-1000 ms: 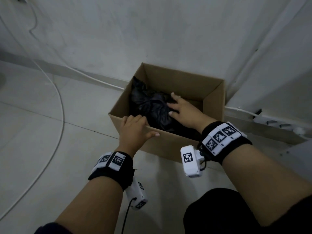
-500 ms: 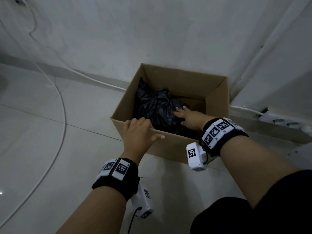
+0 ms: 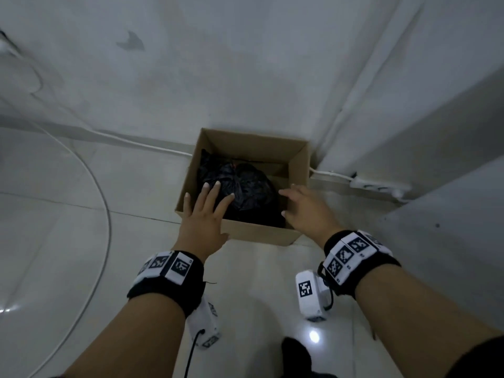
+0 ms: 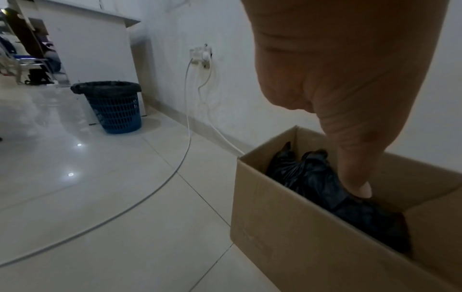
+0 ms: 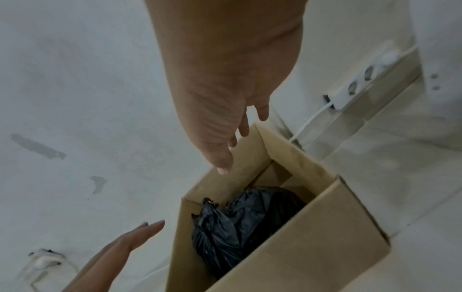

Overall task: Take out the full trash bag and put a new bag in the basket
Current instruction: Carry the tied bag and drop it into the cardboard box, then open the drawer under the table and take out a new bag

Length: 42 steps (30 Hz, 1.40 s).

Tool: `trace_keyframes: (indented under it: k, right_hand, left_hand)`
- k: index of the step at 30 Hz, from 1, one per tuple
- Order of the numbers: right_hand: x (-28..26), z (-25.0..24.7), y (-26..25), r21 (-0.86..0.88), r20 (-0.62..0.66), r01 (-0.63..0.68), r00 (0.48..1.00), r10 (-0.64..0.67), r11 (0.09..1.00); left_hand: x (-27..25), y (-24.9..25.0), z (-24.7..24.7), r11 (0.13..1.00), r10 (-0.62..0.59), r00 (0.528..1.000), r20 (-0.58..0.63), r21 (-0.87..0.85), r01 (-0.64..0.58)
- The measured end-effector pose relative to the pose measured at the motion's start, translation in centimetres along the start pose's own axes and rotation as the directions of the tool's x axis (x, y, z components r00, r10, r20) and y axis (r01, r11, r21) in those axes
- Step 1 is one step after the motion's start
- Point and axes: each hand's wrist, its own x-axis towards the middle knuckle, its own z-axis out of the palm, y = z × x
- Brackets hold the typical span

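Observation:
A knotted black trash bag (image 3: 251,189) (image 4: 320,183) (image 5: 232,231) lies inside an open cardboard box (image 3: 256,233) (image 4: 287,237) (image 5: 312,247) on the floor by the wall. My left hand (image 3: 207,208) (image 4: 355,168) (image 5: 125,251) hovers over the box's near left corner, fingers straight and spread, holding nothing. Over the box's right side my right hand (image 3: 300,208) (image 5: 225,128) is also open and empty. A blue lattice basket (image 4: 115,112), lined with a black bag folded over its rim, stands further left along the wall.
A white cable (image 3: 106,214) (image 4: 175,171) curves across the tiled floor from a wall socket (image 4: 201,57). A white power strip (image 3: 376,186) (image 5: 362,79) lies right of the box, at the foot of a white panel. A white cabinet stands behind the basket.
My left hand has let go of the box's front rim and opened flat. My right hand has come up off the bag and out of the box. The view has risen.

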Motion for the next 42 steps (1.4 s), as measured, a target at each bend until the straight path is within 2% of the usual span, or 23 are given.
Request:
trace_keyframes:
  k: [4,10,15,18,23,27,29,34,42]
  right_hand:
    - [-7.9,-9.2,-2.8,-0.128,-0.029,-0.063,0.998,0.059,0.99]
    - [-21.3,-21.3,-5.4,-0.137,-0.157,-0.172,0.976,0.151,0.975]
    - [-31.9,-27.3,-3.8,-0.097,-0.277,-0.268,0.932,0.233,0.958]
    - [-37.6,-29.3,-0.7,-0.047,-0.322,-0.337,0.896,0.305,0.94]
    - [-47.8,-31.8,7.2,0.035,-0.374,-0.449,0.823,0.429,0.893]
    - [-56.5,-33.7,15.5,0.073,-0.401,-0.518,0.767,0.501,0.852]
    - [-60.6,-34.4,19.6,0.097,-0.399,-0.552,0.741,0.541,0.828]
    - [-69.8,-35.6,29.0,0.191,-0.414,-0.64,0.635,0.652,0.744]
    - [-78.6,-37.8,42.9,0.341,-0.403,-0.701,0.493,0.771,0.627]
  left_hand:
    - [-3.6,3.6,-10.4,0.999,0.04,0.999,-0.014,0.015,-0.04]
    - [-9.2,9.6,-24.5,0.987,0.162,0.981,-0.107,0.003,-0.162]
    - [-12.1,16.2,-32.1,0.957,0.288,0.94,-0.185,0.028,-0.288]
    - [-13.0,21.9,-35.1,0.936,0.351,0.922,-0.163,0.029,-0.351]
    - [-14.3,34.6,-37.0,0.887,0.458,0.872,-0.171,0.032,-0.46]
    - [-16.0,46.8,-36.6,0.843,0.527,0.832,-0.176,-0.021,-0.538]
    - [-17.4,52.8,-36.1,0.804,0.578,0.797,-0.176,-0.044,-0.593]
    - [-19.7,66.7,-34.2,0.726,0.655,0.73,-0.195,-0.106,-0.68]
    - [-18.8,85.5,-31.3,0.622,0.761,0.631,-0.149,-0.105,-0.776]
